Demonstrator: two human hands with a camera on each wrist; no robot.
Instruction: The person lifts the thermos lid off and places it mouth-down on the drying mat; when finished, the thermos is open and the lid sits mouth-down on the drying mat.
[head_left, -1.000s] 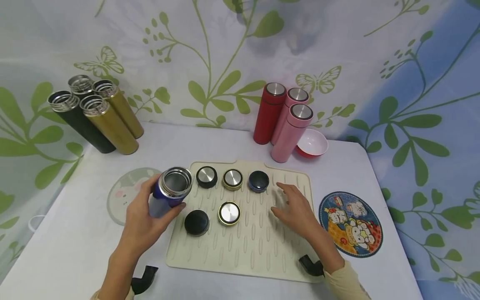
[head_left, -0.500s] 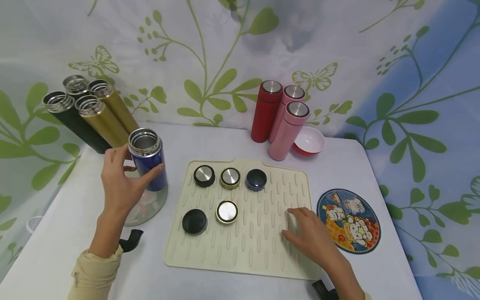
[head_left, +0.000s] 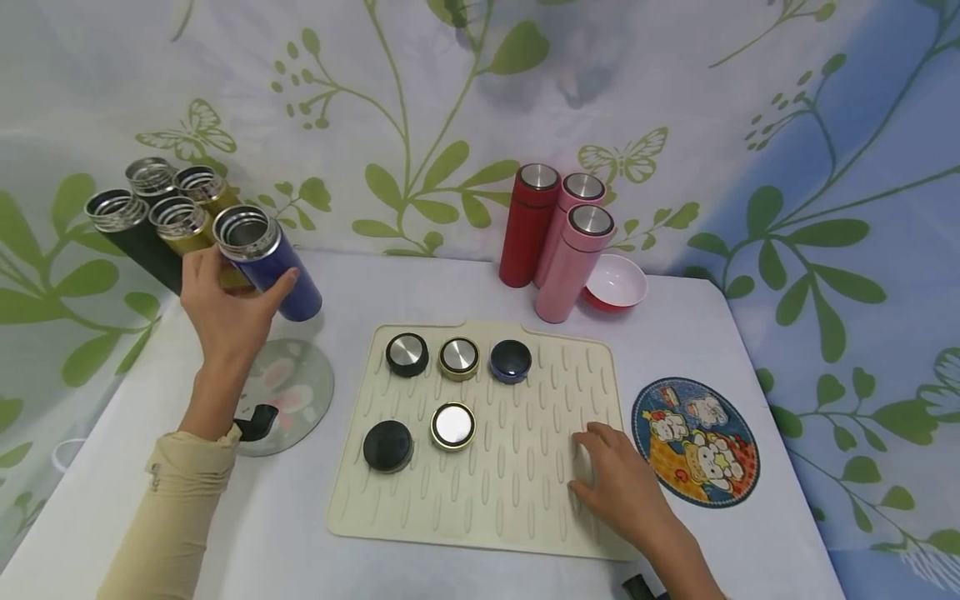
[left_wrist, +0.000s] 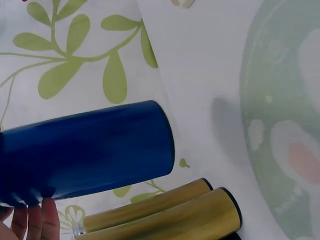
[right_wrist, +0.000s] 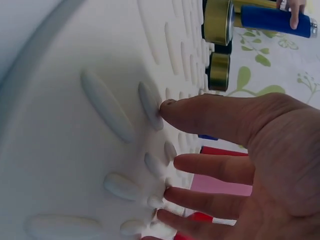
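My left hand [head_left: 225, 310] grips a blue thermos bottle [head_left: 291, 279] near its neck, fingers and thumb round it. The bottle is lidless and tilted, its steel mouth facing up in the head view. It is beside several lidless bottles: gold ones [head_left: 180, 227] and dark green ones [head_left: 153, 250]. In the left wrist view its base [left_wrist: 162, 137] appears off the table. On the right part of the cream ridged mat [head_left: 480, 517], my right hand [head_left: 621, 483] holds nothing; its fingers are loosely bent, tips at the mat.
On the mat lie loose lids: a blue one [head_left: 511, 361], gold ones [head_left: 453, 426] and black ones [head_left: 387, 448]. A red bottle [head_left: 528, 229] and two pink bottles [head_left: 572, 271] stand capped behind, by a bowl [head_left: 617, 283]. Round coasters lie left [head_left: 300, 400] and right [head_left: 697, 442].
My left hand has carried the blue bottle from the mat's left edge, leftward and back, to beside the gold bottles. My right hand has come down toward the front of the mat.
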